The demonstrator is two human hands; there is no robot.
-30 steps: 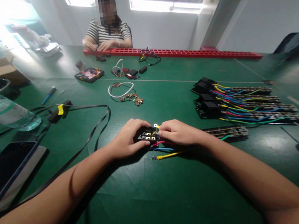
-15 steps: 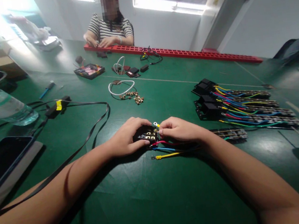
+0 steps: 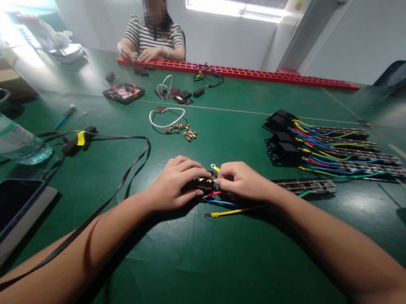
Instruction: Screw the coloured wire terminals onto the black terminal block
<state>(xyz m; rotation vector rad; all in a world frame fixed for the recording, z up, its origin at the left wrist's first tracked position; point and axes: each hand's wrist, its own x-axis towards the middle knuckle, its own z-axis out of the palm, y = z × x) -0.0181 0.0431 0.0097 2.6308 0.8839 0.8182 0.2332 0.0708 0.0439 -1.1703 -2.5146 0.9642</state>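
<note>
Green matting covered the long table [image 3: 204,271], and near its front edge a small black block [image 3: 200,184] lay on it, mostly hidden by fingers. The left hand [image 3: 172,183] was curled over the block and pressed it down on the mat. The right hand [image 3: 244,182] met it from the other side, fingertips pinched together at the block's right edge. It seemed to pinch the stem of a ring lug [image 3: 213,167], which stuck up just above them; what exactly sat between the pads I could not tell.

A red wire [image 3: 212,194], a blue wire [image 3: 219,202] and a yellow wire [image 3: 226,213] ran out from under the hands toward a braided strip [image 3: 306,185].

I judged the grip as the weak point. The lug was small and held only by fingertips, so it could slip or bend. The loose yellow wire lay just under the right wrist, and a move of that arm could drag it and pull the block.

Further right, finished blocks [image 3: 283,136] lay well apart. Brass lugs [image 3: 181,132] lay beyond the hands, and a black cable [image 3: 131,174] curved at the left. A co-worker [image 3: 152,36] sat at the far end.
</note>
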